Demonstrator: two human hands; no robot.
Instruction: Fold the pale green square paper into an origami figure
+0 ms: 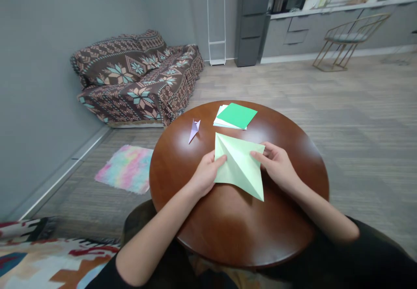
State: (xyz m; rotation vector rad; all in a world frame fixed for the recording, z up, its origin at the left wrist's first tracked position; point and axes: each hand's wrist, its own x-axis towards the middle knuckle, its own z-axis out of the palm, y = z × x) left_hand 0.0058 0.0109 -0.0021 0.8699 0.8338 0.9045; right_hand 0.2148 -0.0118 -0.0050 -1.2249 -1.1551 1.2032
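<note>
A square sheet of light green paper (239,161) is held above the table, creased along a diagonal from its upper left corner to its lower right corner. My left hand (210,169) pinches its left edge, thumb on top and fingers underneath. On the opposite side, my right hand (276,161) grips the sheet near its upper right corner, also with the thumb on top. Behind the sheet lies a stack of paper (239,114), a bright green sheet over white ones. A small folded purple paper figure (194,131) rests to the left of the stack.
The round brown wooden table (234,232) is in front of me. Beyond it stand a sofa (140,78) with a patterned cover, a grey fridge (253,19) and a wire-frame chair (348,39). A fluffy pastel rug (127,167) lies on the floor at the left.
</note>
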